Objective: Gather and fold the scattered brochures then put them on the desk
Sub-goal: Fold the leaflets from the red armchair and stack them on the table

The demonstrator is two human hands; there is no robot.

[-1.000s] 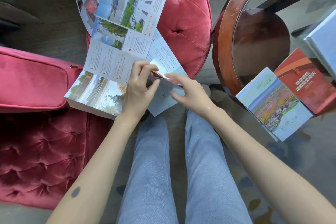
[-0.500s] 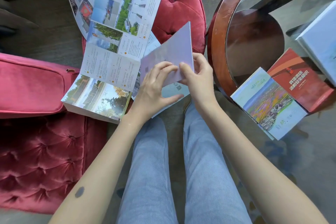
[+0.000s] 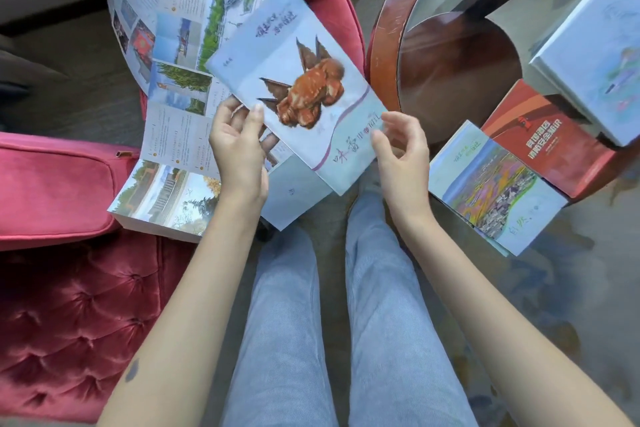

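I hold a folded pale-blue brochure with a brown crab picture (image 3: 301,87) up in front of me, cover side facing me. My left hand (image 3: 239,149) grips its left lower edge, thumb on top. My right hand (image 3: 401,149) is at its right lower corner, fingers apart and only touching the edge. Behind it a large unfolded photo brochure (image 3: 173,62) lies spread across the red seats. A plain pale-blue leaflet (image 3: 298,194) lies under the held one. On the desk (image 3: 384,45), a round glass top with a wooden rim, rest a flower-field brochure (image 3: 495,187) and a red brochure (image 3: 547,139).
A white-blue booklet stack (image 3: 595,55) sits at the desk's far right. A red tufted sofa (image 3: 69,322) and a red cushion (image 3: 52,184) fill the left side; a red round chair (image 3: 329,3) stands behind. My jeans-clad legs (image 3: 346,322) are below, over grey carpet.
The small brochure has been lifted off the pile and turned over, its crab cover now facing me. My right hand has slid from its top edge to its lower right corner and loosened.
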